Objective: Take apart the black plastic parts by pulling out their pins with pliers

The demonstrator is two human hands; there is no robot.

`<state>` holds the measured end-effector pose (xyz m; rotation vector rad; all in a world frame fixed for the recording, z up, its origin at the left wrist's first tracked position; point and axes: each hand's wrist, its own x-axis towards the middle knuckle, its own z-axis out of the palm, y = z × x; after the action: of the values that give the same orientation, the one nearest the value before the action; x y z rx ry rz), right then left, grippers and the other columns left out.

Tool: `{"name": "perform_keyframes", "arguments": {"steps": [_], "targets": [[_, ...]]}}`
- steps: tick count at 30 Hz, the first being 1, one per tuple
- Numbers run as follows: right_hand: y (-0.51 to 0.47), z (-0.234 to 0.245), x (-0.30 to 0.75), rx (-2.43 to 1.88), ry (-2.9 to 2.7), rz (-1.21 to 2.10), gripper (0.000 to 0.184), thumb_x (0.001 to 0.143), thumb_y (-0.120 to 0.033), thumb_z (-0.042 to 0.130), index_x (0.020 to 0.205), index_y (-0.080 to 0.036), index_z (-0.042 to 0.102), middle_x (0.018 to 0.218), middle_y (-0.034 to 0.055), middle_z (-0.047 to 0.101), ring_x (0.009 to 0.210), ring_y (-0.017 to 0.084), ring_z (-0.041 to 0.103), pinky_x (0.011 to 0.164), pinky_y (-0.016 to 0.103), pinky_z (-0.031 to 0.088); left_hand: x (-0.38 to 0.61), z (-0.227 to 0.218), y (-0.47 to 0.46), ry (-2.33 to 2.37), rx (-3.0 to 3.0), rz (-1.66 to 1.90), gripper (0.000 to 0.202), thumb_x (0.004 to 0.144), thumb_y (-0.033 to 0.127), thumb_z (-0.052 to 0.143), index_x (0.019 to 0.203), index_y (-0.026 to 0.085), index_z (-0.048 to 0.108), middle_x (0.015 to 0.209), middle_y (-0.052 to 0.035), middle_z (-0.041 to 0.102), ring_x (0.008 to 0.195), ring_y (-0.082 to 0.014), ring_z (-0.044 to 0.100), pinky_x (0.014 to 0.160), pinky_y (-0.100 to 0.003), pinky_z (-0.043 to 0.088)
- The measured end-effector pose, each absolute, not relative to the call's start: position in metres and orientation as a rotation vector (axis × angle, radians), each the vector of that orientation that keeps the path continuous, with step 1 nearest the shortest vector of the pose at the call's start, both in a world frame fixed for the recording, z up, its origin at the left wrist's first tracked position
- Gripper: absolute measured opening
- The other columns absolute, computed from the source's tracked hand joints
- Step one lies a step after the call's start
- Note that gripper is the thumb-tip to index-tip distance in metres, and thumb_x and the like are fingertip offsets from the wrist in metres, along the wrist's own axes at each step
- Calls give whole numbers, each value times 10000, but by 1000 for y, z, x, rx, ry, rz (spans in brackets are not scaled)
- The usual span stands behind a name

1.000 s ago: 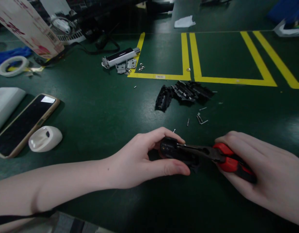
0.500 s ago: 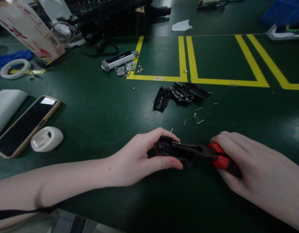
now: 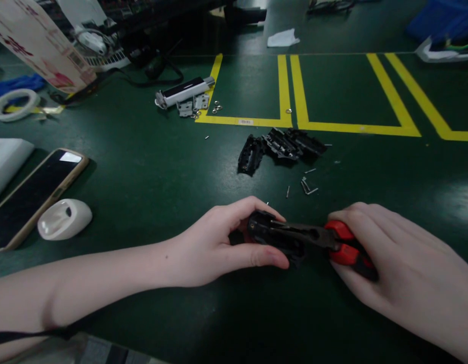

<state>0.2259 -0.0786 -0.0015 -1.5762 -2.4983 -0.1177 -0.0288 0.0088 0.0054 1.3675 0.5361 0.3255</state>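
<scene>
My left hand is closed around a small black plastic part, pinning it to the green mat between thumb and fingers. My right hand grips the red handles of a pair of pliers. The dark jaws of the pliers reach left onto the black part. A few small metal pins lie on the mat just beyond my hands.
A pile of black plastic parts lies behind the pins. Farther back are a white and black bar with metal brackets and washers. At left lie a phone, a white plastic shell, a tape roll. Yellow tape lines cross the mat.
Both hands with the part and pliers shifted slightly left and away; the grip is unchanged. The view drifted a little.
</scene>
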Motion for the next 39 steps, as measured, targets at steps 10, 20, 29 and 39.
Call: {"name": "perform_keyframes", "arguments": {"steps": [10, 20, 29, 39], "targets": [[-80, -4, 232, -1609, -2443, -61, 280, 821, -418, 499, 1015, -221, 542, 884, 76, 636, 723, 245, 622, 560, 365, 524, -30, 5, 8, 522, 1374, 339, 340, 832, 273, 737, 1121, 180, 583, 1040, -36, 714, 897, -146, 677, 794, -259, 526], [-82, -4, 234, -1607, -2401, 23, 277, 829, -415, 509, 1047, -244, 523, 917, 71, 627, 751, 247, 632, 573, 366, 522, -32, 4, 9, 502, 1368, 368, 320, 852, 244, 718, 1130, 186, 571, 1056, -24, 708, 919, -118, 679, 799, -210, 534], [-79, -5, 234, -1598, -2407, 48, 198, 853, -403, 491, 981, -253, 514, 837, 40, 609, 697, 217, 619, 539, 332, 501, -32, 4, 9, 508, 1394, 365, 320, 857, 252, 713, 1135, 184, 569, 1059, -25, 711, 916, -117, 674, 795, -206, 537], [-77, -3, 233, -1568, -2428, 16, 194, 872, -407, 461, 965, -245, 516, 813, 43, 604, 669, 213, 614, 533, 333, 502, -31, 3, 9, 518, 1411, 360, 326, 855, 283, 716, 1133, 193, 572, 1038, -12, 708, 883, -108, 662, 782, -202, 534]]}}
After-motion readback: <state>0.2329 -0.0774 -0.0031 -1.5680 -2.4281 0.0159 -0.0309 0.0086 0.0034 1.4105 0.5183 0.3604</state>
